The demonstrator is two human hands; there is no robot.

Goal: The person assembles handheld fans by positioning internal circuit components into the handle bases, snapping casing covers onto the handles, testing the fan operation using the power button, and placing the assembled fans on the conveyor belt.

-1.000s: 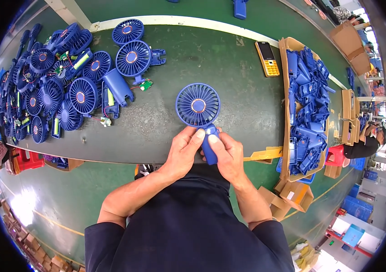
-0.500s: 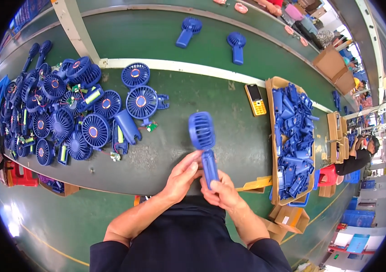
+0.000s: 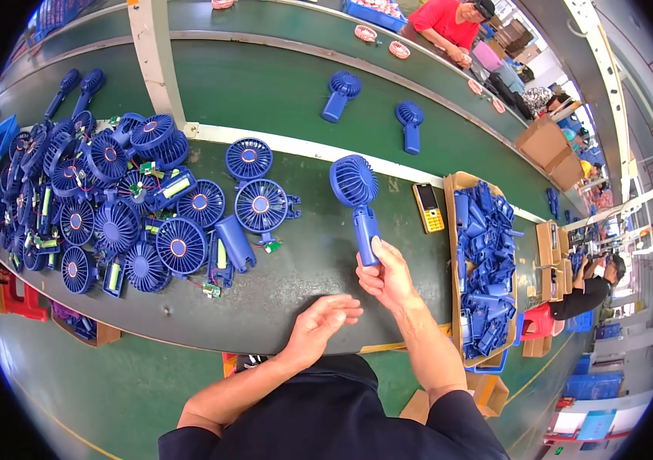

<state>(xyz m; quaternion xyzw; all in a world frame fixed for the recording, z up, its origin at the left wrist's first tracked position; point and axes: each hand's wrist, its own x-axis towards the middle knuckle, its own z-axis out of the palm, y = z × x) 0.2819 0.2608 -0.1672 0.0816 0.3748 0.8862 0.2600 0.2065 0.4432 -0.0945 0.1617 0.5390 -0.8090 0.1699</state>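
Note:
A blue handheld fan (image 3: pixel 355 181) with a round slatted head stands tilted above the table, its handle gripped low down by my right hand (image 3: pixel 386 276). My left hand (image 3: pixel 320 328) hovers over the table's near edge, apart from the fan; it holds nothing and its fingers are loosely bent, not closed into a fist. To the left lies a big heap of blue fan parts (image 3: pixel 117 224), several with bare batteries, wires and small green circuit boards showing. Two fan heads (image 3: pixel 260 205) lie at the heap's right side.
A cardboard tray (image 3: pixel 455 307) full of blue handle shells stands on the right, beside a yellow phone (image 3: pixel 428 207). Behind a white rail, two blue fans (image 3: pixel 411 126) lie on a green belt (image 3: pixel 265 84). A white post (image 3: pixel 159 69) rises at back left. A person in red (image 3: pixel 449 27) works beyond.
My right hand has lifted the fan forward, away from my body. My left hand has let go of the fan and stays near the table edge. The view has shifted, showing more of the far side.

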